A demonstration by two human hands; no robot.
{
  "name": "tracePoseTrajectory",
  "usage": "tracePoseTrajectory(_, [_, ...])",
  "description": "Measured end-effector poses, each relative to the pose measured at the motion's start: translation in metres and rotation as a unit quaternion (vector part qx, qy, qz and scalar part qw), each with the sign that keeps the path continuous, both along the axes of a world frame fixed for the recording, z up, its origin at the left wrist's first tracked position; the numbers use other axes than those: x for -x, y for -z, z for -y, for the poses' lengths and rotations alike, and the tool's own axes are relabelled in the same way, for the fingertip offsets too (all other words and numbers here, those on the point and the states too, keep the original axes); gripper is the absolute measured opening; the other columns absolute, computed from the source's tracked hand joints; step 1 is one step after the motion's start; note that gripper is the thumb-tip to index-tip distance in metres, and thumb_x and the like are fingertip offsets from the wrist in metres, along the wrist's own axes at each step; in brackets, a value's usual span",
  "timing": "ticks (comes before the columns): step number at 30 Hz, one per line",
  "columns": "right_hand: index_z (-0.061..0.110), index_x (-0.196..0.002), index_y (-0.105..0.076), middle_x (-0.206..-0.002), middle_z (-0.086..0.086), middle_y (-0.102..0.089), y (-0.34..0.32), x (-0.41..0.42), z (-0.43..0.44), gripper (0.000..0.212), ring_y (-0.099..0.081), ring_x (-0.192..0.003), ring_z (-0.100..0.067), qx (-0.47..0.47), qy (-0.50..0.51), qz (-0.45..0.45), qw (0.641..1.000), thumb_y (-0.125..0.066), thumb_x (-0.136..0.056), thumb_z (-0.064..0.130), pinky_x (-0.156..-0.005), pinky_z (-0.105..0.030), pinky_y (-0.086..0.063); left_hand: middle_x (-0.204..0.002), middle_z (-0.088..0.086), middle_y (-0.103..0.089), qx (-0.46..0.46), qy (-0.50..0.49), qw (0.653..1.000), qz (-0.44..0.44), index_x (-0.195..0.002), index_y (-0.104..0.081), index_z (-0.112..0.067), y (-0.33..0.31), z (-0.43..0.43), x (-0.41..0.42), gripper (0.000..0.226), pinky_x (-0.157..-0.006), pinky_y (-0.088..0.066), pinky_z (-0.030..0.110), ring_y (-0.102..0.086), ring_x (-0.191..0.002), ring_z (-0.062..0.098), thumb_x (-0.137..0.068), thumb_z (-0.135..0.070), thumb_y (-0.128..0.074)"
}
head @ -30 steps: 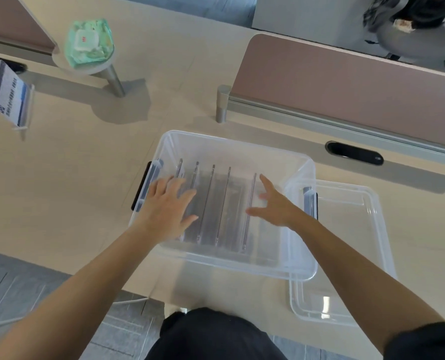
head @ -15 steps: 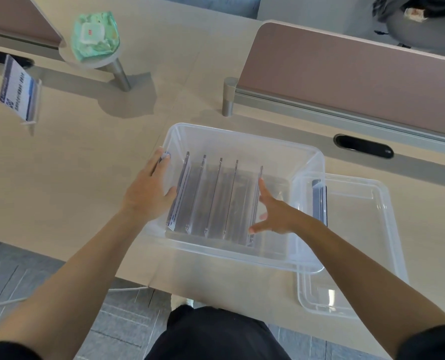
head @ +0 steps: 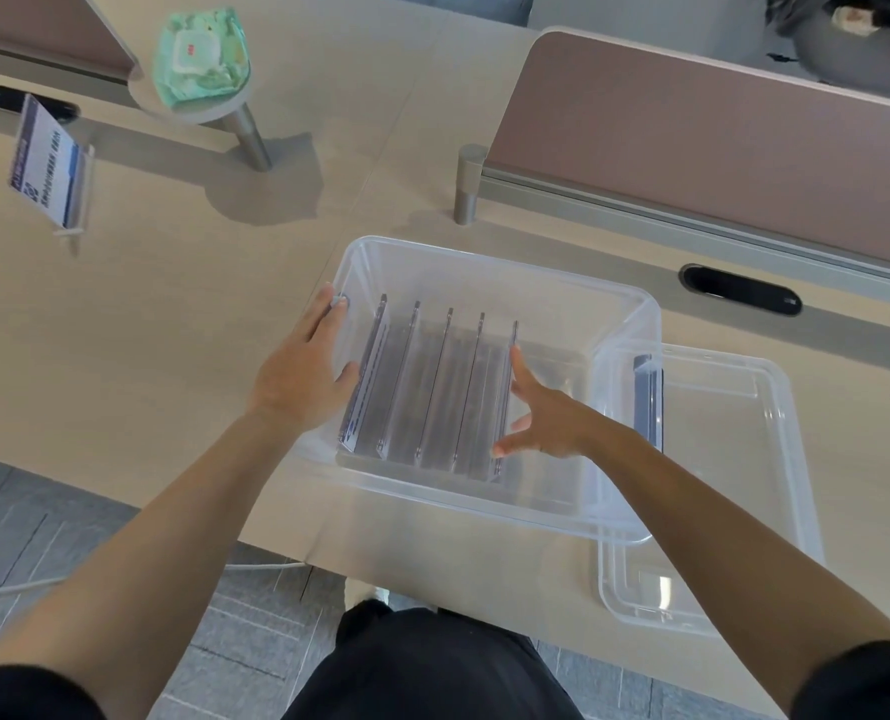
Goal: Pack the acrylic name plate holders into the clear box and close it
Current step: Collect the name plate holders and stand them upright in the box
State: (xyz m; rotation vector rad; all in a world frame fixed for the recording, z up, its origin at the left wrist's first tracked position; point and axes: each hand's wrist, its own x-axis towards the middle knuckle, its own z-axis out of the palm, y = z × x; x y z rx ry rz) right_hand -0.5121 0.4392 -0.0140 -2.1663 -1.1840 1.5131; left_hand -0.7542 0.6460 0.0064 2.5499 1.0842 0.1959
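Steadying the clear box with the left hand, palm flat on the outside of its left wall, fingers extended and gripping nothing. Reaching inside with the right hand, fingers spread loosely, touching or just beside the rightmost of five acrylic name plate holders standing on edge in a row, long axes running away from the body. Probably nudging that row leftward, leaving open floor in the box's right half. Leaving one more holder standing well apart on the desk, far left, nearer the left hand. Keeping the lid lying upturned at the right, partly under the box's right rim, nearer the right hand and unobstructed for lifting.
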Motion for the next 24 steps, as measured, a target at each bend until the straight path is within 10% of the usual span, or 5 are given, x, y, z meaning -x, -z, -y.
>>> tracePoseTrajectory(24, [0.042,-0.144,0.036,-0.165,0.002,-0.015,-0.0071,0.0035,-0.0022,0.134,-0.065,-0.116,-0.024,-0.004,-0.016,0.024,1.000,-0.081,-0.078,0.042,-0.101,-0.035,-0.046,-0.163,-0.010,-0.007,-0.012,0.001,1.000,0.002,-0.153,-0.023,-0.017,0.0064,-0.0004,0.0004,0.074,-0.094,-0.048,0.040,-0.031,-0.143,0.014,-0.089,-0.023,-0.060])
